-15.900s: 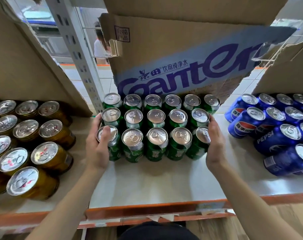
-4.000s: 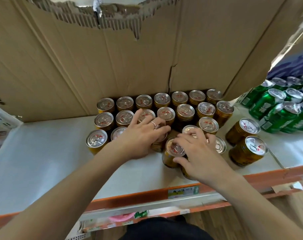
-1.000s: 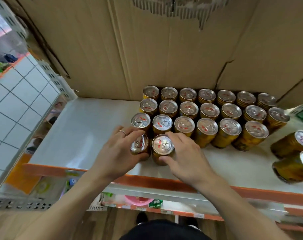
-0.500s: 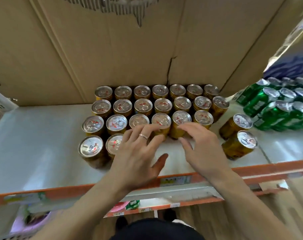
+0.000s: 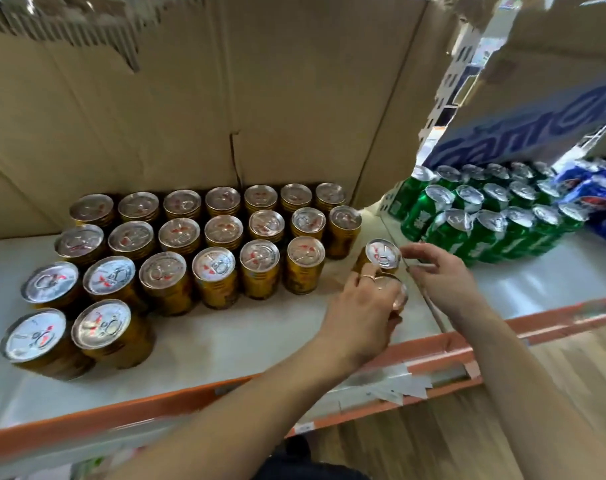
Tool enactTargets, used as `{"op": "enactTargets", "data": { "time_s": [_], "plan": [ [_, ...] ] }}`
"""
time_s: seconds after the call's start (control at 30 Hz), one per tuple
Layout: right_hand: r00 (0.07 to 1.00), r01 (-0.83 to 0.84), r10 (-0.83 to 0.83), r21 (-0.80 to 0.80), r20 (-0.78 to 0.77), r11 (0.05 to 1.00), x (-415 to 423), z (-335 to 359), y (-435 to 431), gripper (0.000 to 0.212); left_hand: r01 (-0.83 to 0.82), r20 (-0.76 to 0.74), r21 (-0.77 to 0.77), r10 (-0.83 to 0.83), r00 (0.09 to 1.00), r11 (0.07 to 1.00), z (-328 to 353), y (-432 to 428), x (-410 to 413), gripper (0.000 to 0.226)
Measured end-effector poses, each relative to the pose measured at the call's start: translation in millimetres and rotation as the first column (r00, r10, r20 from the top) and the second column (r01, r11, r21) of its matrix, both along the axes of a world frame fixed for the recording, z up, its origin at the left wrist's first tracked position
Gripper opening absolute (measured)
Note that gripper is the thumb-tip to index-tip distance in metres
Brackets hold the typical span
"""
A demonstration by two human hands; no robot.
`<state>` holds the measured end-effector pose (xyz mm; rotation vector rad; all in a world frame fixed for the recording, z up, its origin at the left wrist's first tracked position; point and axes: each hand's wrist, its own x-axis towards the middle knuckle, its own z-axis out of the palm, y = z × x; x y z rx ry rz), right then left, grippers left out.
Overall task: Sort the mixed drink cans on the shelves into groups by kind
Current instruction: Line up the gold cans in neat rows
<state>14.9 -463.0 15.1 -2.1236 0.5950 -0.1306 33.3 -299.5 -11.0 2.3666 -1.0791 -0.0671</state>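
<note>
Front edge: orange-lipped shelf (image 5: 260,344), white top, across the lower frame.

Lower centre-right: my left hand (image 5: 358,308), ring (image 5: 368,277) on one finger, fingers curled round the near can (image 5: 396,294), a gold one standing close to the shelf edge.

Just right of it: my right hand (image 5: 445,280), fingers stretched to the rim of the far can (image 5: 382,252), gold and upright, directly behind the near can. Whether it grips or only touches, I cannot tell.

Left and centre: gold cans (image 5: 215,268), upright in close rows, two more out front at lower left. Both handled cans stand just right of this block.

Right, farther back: green cans (image 5: 467,233) in rows; blue cans (image 5: 592,195) beyond them at the right edge.

Rear: cardboard (image 5: 225,98) behind the gold cans; a box (image 5: 536,129) with blue lettering at upper right.
</note>
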Motion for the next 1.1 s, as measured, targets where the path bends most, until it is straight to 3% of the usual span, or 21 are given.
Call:
{"op": "enactTargets", "data": {
  "time_s": [0.13,0.23,0.4,0.63,0.77,0.9,1.0,1.1],
  "plan": [
    [0.986,-0.142,0.152,0.133,-0.069,0.981,5,-14,-8,0.062,-0.049,0.019,-0.141,0.052,0.998,0.989,-10,15,-1,0.042],
    [0.987,-0.154,0.158,0.095,-0.039,0.983,11,-21,1,0.081,-0.128,0.041,-0.228,0.141,0.989,0.965,-9,50,-8,0.040],
    [0.996,-0.075,0.079,-0.092,0.036,0.993,8,-17,27,0.069,-0.340,0.049,-0.235,0.360,0.932,0.911,-1,129,-17,0.038],
    [0.950,-0.286,0.297,-0.112,0.099,0.952,-17,-2,92,0.065,-0.505,0.166,-0.093,0.513,0.842,0.858,2,209,-19,0.037],
    [0.883,-0.454,0.462,-0.096,0.080,0.886,-14,-3,143,0.070,-0.536,0.297,-0.018,0.516,0.803,0.844,3,235,-9,0.037],
    [0.841,-0.534,0.539,-0.084,0.053,0.841,-5,-18,189,0.071,-0.549,0.333,0.023,0.512,0.792,0.835,-5,251,-1,0.037],
    [0.834,-0.546,0.551,-0.098,0.036,0.832,2,-28,214,0.071,-0.556,0.292,0.011,0.529,0.797,0.831,-9,259,1,0.041],
    [0.883,-0.457,0.465,-0.102,0.072,0.884,9,-33,221,0.072,-0.554,0.258,-0.076,0.553,0.792,0.829,-6,269,3,0.038]
  ]
}}
